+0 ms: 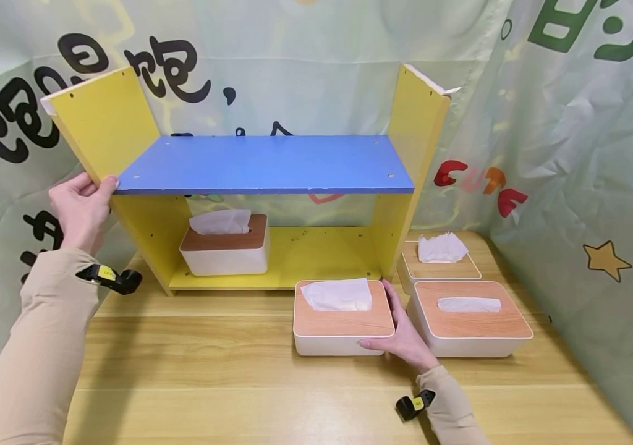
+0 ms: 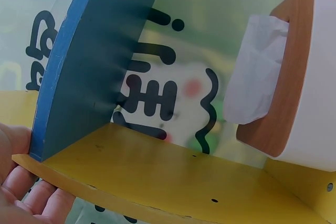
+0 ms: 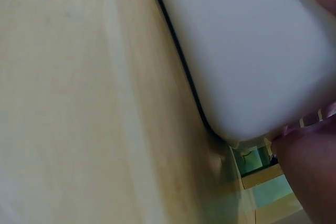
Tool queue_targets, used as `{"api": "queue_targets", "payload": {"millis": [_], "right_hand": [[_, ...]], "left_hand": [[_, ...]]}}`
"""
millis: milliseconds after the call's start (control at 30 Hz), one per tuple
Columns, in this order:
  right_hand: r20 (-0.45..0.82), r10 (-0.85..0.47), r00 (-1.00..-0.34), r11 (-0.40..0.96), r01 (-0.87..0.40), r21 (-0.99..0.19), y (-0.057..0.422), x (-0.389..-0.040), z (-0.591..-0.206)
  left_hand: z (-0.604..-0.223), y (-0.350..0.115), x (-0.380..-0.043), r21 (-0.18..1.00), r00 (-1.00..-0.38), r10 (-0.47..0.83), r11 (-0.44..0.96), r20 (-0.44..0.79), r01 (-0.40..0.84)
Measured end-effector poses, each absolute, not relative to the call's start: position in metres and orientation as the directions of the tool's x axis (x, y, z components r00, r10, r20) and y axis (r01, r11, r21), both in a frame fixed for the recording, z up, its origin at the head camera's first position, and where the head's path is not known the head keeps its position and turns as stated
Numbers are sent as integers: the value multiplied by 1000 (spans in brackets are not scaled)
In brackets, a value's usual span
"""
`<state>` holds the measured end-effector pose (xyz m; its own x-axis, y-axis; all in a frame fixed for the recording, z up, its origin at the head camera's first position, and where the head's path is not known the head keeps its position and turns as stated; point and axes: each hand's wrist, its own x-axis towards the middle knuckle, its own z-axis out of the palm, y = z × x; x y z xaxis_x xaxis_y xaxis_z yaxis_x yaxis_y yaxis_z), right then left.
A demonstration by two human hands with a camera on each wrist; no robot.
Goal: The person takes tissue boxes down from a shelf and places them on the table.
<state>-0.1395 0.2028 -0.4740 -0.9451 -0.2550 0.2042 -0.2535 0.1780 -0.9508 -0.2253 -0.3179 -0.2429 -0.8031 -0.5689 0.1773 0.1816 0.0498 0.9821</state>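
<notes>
My left hand (image 1: 81,207) grips the front edge of the left yellow side panel (image 1: 109,117) of a small shelf, its thumb by the corner of the blue board (image 1: 272,164). In the left wrist view, the fingers (image 2: 39,198) curl behind that panel. My right hand (image 1: 405,337) holds the right end of a tissue box (image 1: 344,324) with a wood-look lid, thumb on the front and fingers along the side. This box is on the table before the shelf. Another tissue box (image 1: 227,259) sits on the yellow bottom board, towards the left.
Right of the held box stand two more tissue boxes, a nearer one (image 1: 472,346) and a smaller one (image 1: 439,269) behind it, beside the shelf. A printed cloth (image 1: 305,93) hangs behind and around the wooden table (image 1: 211,383).
</notes>
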Motion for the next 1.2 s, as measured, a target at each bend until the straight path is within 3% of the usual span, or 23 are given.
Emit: {"api": "queue_targets", "payload": {"millis": [700,1200], "right_hand": [[309,-298,-903,180,-371,-911,201,-137,-471],[300,-268,-915,215,-361,-908,193,-127,-446]], "left_hand": [[-243,-318,-225,979,-801,-568,46,188,197],[-243,-317,-225,977,-801,-565,39,195,210]]}}
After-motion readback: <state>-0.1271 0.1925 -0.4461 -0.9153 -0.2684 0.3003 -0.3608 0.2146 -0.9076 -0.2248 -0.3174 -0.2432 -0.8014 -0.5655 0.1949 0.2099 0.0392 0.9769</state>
